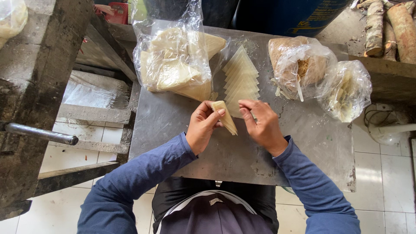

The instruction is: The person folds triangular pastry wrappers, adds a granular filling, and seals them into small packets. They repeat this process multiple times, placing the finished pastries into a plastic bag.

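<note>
Where the metal bench (pixel 182 117) fills mid-frame, three clear bags sit along its top: a big one of pale triangular wrappers (pixel 175 60) upper centre, one of brown filling (pixel 299 65) to its right, one of pale strips (pixel 346 91) far right. Fanned wrapper stack (pixel 241 78) lies between. Left hand (pixel 203 126) pinches a folded wrapper (pixel 225 116) at centre; right hand (pixel 260 123), fingers curled and holding nothing, just beside it. Logs (pixel 390 26) upper right.
</note>
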